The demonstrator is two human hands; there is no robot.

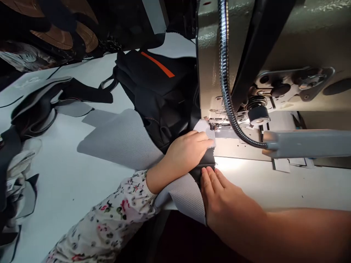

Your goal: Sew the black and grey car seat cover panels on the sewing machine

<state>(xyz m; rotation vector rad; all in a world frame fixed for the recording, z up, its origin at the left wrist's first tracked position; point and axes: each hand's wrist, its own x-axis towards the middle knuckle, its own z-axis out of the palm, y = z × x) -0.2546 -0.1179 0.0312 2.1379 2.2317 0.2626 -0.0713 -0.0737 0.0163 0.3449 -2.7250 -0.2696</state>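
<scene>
A grey mesh fabric (123,137) lies along a black fabric piece (204,166), their edges at the presser foot (215,126) of a sewing machine (210,84). My left hand (189,149) is closed on the mesh just in front of the foot, fingers bent and pressed together; its thumb is hidden. Nearer to me, my right hand (223,199) rests with straight fingers flat on the black fabric's edge, beside a curled part of the mesh. Behind the left hand, a black bag-like piece (161,91) with an orange strip (157,64) bunches against the machine.
A ribbed metal lamp neck (225,65) and a grey lamp arm (309,143) cross in front of the machine. Black straps (41,98) and fabric scraps (19,182) lie on the white table (68,190) at left. Paper pieces (282,165) lie at right.
</scene>
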